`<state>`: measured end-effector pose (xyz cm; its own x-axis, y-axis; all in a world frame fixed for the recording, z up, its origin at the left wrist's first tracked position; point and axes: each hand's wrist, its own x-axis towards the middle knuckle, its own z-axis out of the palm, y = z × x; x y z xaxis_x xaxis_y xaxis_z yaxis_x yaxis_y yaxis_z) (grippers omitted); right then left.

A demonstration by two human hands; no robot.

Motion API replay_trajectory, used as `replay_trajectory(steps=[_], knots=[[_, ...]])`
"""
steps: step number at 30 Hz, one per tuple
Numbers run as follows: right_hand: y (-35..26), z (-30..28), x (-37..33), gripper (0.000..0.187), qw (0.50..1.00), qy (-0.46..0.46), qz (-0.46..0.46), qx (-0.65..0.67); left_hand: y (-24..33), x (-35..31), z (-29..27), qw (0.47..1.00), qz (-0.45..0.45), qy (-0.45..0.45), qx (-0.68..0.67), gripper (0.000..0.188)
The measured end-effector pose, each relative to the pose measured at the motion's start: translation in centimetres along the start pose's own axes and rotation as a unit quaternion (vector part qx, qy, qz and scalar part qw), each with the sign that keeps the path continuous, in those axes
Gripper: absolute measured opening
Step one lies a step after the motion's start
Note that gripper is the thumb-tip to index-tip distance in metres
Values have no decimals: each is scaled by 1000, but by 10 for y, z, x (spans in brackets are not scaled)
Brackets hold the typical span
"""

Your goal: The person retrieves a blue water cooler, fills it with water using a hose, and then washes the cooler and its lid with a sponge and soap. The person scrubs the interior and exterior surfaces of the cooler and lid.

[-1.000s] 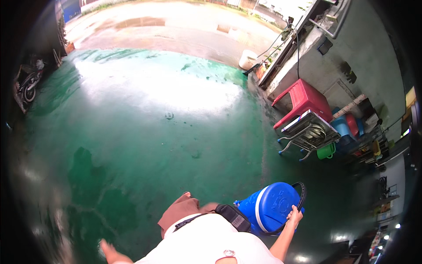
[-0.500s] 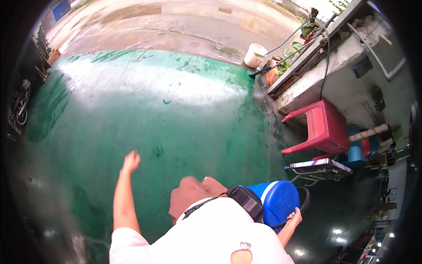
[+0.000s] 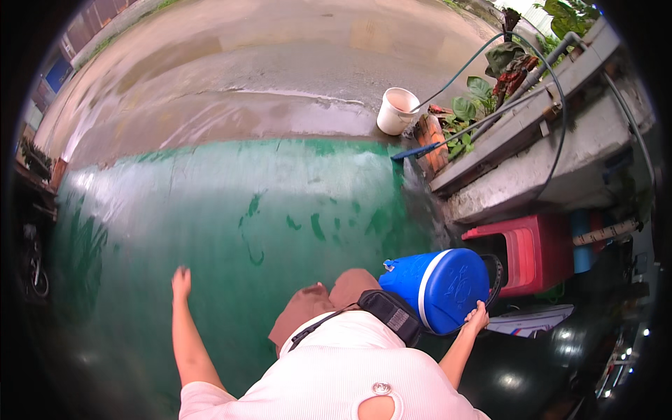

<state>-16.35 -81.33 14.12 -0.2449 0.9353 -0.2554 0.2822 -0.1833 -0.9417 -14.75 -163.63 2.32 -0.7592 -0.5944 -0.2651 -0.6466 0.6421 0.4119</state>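
Note:
A blue drink cooler jug (image 3: 458,290) with a white band and a small tap hangs tilted at my right side. My right hand (image 3: 477,317) is closed on its dark handle, by the lid. Out to the left, over the green floor, my left hand (image 3: 181,282) hangs away from my body with its fingers curled and nothing visible in them. A black waist pouch (image 3: 392,315) sits at my hip, between my body and the jug.
Wet green floor (image 3: 210,210) meets a concrete yard ahead. A white bucket (image 3: 396,112) with a hose stands at that edge, beside a blue-headed broom (image 3: 416,151) and plants. Along the low wall on the right is a red plastic stool (image 3: 539,255). A motorbike (image 3: 36,269) stands far left.
I have moved forward, so the bucket, broom and stool appear nearer. My left arm has swung outward to the left. The jug stays in my right hand.

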Motion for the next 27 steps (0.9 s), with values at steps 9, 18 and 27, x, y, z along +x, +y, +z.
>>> replay_trajectory(steps=[9,18,27], knots=[[-63,362,34,11,997,-57,-3,-43,311,307,-22,963,197,51,-179,25],[-185,608,20,19,993,-71,-66,-64,77,261,74,892,-209,-370,153,29],[-357,843,49,19,981,-134,-139,-25,440,872,79,995,74,16,72,33]])
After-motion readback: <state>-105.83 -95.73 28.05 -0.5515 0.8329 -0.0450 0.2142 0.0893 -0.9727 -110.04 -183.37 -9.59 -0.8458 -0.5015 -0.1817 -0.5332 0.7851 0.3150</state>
